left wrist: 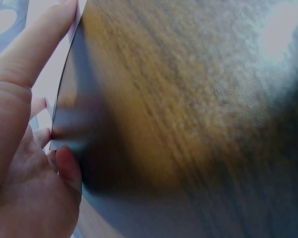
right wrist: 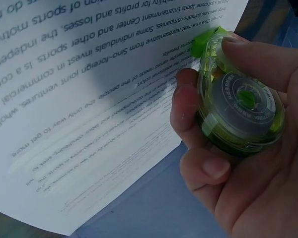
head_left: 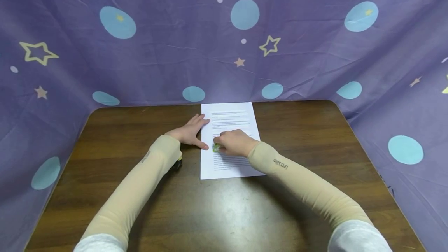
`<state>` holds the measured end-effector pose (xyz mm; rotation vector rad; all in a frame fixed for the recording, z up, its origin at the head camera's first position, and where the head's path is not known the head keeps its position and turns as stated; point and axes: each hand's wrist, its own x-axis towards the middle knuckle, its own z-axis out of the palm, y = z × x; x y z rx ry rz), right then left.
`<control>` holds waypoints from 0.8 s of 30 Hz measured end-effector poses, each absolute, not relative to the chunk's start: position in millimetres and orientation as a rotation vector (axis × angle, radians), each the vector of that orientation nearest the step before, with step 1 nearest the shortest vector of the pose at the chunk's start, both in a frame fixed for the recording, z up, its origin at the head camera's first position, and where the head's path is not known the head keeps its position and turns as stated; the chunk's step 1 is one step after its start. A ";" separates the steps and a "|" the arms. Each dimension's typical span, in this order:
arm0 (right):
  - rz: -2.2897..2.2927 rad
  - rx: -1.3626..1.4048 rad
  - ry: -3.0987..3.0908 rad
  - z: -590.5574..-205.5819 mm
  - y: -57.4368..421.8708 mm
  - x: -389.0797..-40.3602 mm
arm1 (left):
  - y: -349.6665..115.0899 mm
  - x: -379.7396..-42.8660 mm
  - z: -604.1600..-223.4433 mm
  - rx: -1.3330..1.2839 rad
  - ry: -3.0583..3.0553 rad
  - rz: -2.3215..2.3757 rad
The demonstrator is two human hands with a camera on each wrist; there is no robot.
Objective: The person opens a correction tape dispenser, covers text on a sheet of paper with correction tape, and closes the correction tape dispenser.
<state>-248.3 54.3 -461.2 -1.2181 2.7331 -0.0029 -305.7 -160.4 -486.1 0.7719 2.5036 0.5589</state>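
A printed sheet of paper (head_left: pixel 231 108) lies on the table near its far edge. My right hand (head_left: pixel 236 142) grips a clear green correction tape (right wrist: pixel 243 106), with thumb and fingers around its case. In the right wrist view, the green tip end is right at the printed lines; whitish strips show across some of the text. My left hand (head_left: pixel 190 131) rests at the sheet's left edge with fingers spread, its thumb and fingertips on the white margin. In the head view the right hand hides most of the correction tape.
The brown wooden table (head_left: pixel 297 135) extends around the sheet. A purple curtain (head_left: pixel 157 49) with stars and blue spots hangs behind and at both sides. A small black and yellow item (head_left: pixel 178 163) shows under the left wrist. Beige sleeves cover both forearms.
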 end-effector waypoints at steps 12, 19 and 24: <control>0.060 -1.166 2.788 -459.9 53.7 -242.8 | -157.6 -305.9 -485.9 0.778 2.516 0.550; 0.050 -1.127 2.805 -461.1 59.5 -242.6 | -157.7 -304.3 -483.4 0.760 2.518 0.529; 0.019 -1.092 2.787 -461.5 64.2 -242.9 | -157.2 -303.8 -483.3 0.759 2.522 0.521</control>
